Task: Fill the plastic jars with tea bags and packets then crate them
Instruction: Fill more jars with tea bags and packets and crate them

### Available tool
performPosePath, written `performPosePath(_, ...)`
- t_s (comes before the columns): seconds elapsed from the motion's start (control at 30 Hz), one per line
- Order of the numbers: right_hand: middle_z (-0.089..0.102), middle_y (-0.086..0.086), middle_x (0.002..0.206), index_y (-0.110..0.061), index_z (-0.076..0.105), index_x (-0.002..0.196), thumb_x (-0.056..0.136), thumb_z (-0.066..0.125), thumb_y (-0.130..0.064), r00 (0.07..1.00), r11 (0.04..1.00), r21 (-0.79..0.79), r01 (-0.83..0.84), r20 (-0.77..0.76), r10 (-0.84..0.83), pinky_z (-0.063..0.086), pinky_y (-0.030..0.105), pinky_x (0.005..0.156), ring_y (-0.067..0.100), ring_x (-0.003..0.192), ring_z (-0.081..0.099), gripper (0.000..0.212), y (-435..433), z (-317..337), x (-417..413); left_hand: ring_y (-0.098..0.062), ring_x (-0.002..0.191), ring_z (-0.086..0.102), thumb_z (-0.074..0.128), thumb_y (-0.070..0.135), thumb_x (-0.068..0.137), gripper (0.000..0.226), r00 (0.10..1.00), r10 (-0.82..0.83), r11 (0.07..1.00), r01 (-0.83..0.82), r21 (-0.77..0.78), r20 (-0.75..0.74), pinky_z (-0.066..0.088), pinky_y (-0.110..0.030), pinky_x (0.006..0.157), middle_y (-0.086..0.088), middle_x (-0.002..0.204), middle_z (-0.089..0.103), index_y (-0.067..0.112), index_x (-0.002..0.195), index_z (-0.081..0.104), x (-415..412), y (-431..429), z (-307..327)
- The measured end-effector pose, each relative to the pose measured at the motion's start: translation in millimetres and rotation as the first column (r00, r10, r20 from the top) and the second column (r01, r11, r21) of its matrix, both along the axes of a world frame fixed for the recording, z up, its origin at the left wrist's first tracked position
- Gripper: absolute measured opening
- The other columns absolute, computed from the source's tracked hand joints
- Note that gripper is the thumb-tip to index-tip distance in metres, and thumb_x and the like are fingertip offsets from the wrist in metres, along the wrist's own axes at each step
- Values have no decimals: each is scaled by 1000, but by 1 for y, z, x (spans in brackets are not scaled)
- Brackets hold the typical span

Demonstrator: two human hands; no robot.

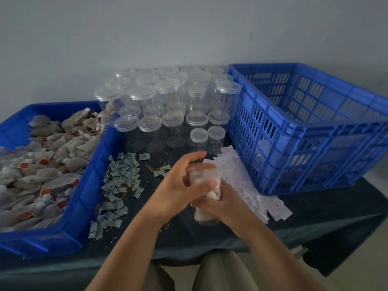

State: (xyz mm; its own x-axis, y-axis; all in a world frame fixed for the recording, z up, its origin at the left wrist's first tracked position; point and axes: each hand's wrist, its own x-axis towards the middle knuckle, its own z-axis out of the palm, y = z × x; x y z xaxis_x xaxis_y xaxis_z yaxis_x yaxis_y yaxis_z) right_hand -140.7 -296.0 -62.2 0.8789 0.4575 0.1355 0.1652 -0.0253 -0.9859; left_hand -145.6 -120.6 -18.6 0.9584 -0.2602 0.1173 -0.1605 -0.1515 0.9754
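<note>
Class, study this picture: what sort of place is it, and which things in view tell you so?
Probably a small hand-packing workstation: a blue bin heaped with tea bags, rows of empty lidded clear jars, and a blue slatted crate beside them on one table.

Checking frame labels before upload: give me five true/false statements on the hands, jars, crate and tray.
1. The blue slatted plastic crate stands on the person's right. True.
2. The shallow blue plastic tray holds jars. False: it holds tea bags.
3. The right hand grips a clear plastic jar. True.
4. The lidded clear plastic jars behind lie on their sides. False: they stand upright.
5. White paper slips lie beside the crate. True.
</note>
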Motion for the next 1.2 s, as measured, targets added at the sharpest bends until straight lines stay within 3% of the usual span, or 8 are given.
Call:
performPosePath(0.13,77,8,109,-9,58,134,90,80,-24,977,974,106,-200,-58,207,61,36,84,28,101,76,52,-8,8,1,-21,112,73,87,41,71,70,997,-54,998,54,-11,-52,61,-46,95,0,121,75,41,137,62,-3,-12,8)
performPosePath(0.3,72,9,113,-17,59,138,98,75,-38,679,604,564,-563,-100,727,61,41,88,26,101,73,48,-1,29,-18,-47,125,57,84,40,84,96,846,-533,820,524,-228,27,49,-53,105,-24,133,64,5,159,35,-8,-15,27)
performPosePath(0.47,77,8,113,-27,67,127,89,77,-35,997,999,-14,-39,60,40,61,61,94,30,106,75,40,-32,54,-12,-44,127,63,85,39,83,84,966,-242,951,255,-176,94,48,-77,98,-11,145,63,34,155,43,-2,-19,45)
performPosePath(0.6,75,9,110,-7,50,140,89,86,-30,949,944,97,-315,1,316,64,40,86,24,102,75,67,-46,72,-12,-32,126,67,90,42,74,83,917,-381,913,393,-107,118,56,-51,103,-10,124,74,27,148,55,0,-41,56)
performPosePath(0.77,72,23,103,-7,53,137,95,79,-46,933,929,99,-356,-15,359,60,48,82,39,92,73,64,-75,87,-2,-44,132,60,79,51,89,89,821,-557,808,571,-146,130,52,-63,103,-23,136,65,7,157,41,20,-63,71)
performPosePath(0.87,74,7,113,-26,62,134,95,67,-68,968,988,-124,-96,221,121,62,41,87,29,102,74,58,-104,113,7,-30,129,65,48,78,96,74,917,-335,924,365,-118,216,55,-62,101,-3,143,65,27,149,53,36,-81,76)
performPosePath(1.0,70,-33,108,-68,60,111,85,50,-93,751,864,-232,446,623,-220,49,6,77,-7,98,69,37,-130,173,24,-1,100,69,51,50,106,27,935,75,995,-91,31,347,54,-31,86,16,106,74,34,114,71,74,-116,93)
performPosePath(1.2,71,-17,100,-43,58,123,72,81,-65,566,649,-130,750,633,-527,44,3,64,-9,88,67,60,-181,228,87,-14,75,59,54,27,107,26,746,-253,863,-113,492,616,47,-34,85,4,77,65,19,86,69,120,-182,100)
